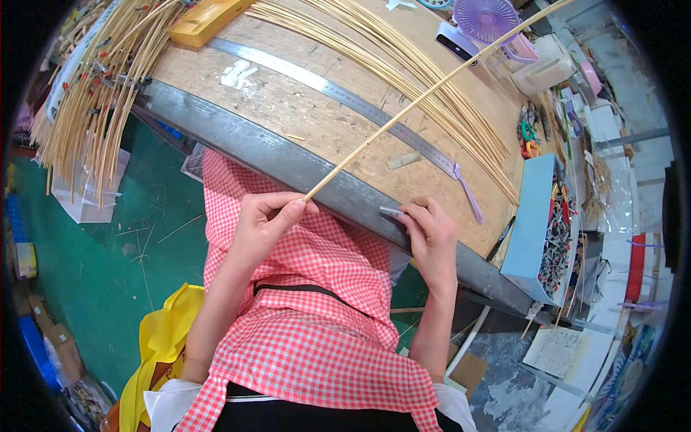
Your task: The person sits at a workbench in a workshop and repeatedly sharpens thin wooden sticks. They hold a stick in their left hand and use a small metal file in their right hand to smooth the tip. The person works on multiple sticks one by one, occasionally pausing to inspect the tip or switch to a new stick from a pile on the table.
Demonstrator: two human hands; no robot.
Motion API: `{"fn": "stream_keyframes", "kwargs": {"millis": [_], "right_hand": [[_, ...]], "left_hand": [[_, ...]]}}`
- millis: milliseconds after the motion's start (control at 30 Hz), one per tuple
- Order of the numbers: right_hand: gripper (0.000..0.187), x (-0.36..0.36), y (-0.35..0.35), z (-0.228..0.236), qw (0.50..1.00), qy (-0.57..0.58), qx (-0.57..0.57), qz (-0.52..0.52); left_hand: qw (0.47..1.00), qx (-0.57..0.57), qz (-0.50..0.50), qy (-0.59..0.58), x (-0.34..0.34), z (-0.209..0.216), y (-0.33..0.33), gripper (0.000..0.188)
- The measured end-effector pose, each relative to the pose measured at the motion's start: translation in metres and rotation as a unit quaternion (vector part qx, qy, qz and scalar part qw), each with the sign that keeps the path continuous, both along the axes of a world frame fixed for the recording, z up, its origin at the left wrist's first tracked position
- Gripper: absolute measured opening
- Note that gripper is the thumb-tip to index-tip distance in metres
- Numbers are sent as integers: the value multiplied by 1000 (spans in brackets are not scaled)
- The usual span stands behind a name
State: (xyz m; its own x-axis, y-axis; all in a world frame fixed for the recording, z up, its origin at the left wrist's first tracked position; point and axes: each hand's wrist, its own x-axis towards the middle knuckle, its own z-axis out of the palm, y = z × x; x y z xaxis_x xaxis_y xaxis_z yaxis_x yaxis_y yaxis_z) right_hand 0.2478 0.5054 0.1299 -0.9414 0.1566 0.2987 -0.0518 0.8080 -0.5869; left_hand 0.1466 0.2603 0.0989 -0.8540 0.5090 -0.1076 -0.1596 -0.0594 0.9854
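My left hand [268, 225] pinches the near end of a long thin bamboo stick [389, 124] between thumb and fingers. The stick slants up and away to the right, across the workbench. Over the bench's dark front edge, my right hand [434, 234] is closed on a small, flat, shiny sliver [391, 211] that looks like a blade; its kind is not certain. The sliver is apart from the stick. Beyond both hands a long steel ruler [327, 88] lies on the wooden benchtop, with a small wood offcut [404, 160] beside it.
Many bamboo sticks [381, 54] lie along the bench. Another bunch with clips [108, 93] hangs over the left side. A yellow tray [205, 21] sits at the back. At right are a black pen [502, 239], a blue box [527, 230] of clips, and a purple fan [486, 18].
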Motion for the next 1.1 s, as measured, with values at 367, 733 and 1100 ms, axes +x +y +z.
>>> {"fn": "stream_keyframes", "kwargs": {"millis": [367,733,1100], "right_hand": [[26,-2,-47,0,797,12,-604,-2],[18,-4,-50,-11,843,24,-535,-49],[17,-3,-52,-12,865,33,-499,-39]], "left_hand": [[994,-48,-51,80,7,7,8,18],[992,-32,-69,102,12,2,11,18],[988,-55,-75,124,12,6,13,17]]}}
